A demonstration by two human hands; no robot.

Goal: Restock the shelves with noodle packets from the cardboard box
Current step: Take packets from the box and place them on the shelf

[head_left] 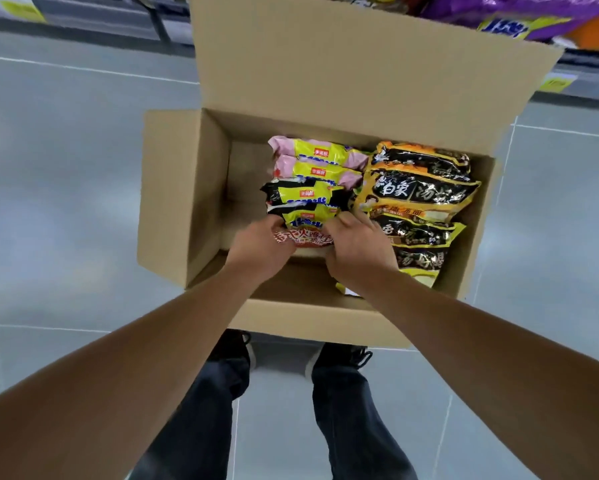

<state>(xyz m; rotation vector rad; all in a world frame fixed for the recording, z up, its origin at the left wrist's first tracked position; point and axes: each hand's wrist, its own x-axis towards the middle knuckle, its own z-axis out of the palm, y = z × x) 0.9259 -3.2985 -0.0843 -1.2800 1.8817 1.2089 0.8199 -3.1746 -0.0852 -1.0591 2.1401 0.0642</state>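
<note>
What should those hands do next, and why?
Probably lift the near packet straight up out of the box. The left hand and right hand already grip its two sides, and it sits at the front of its row, free to rise.

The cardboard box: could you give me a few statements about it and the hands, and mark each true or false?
1. The cardboard box stands open on the floor. True.
2. Both hands grip one packet. True: the left hand and right hand hold the nearest black and yellow packet at its two ends.
3. The box holds only one kind of packet. False: there are pink packets, black and yellow ones, and larger orange and black packets.
4. The pink packets lie nearest the person. False: they lie at the far end of the left row.
5. The box is packed full. False: bare cardboard shows along its left side.
</note>
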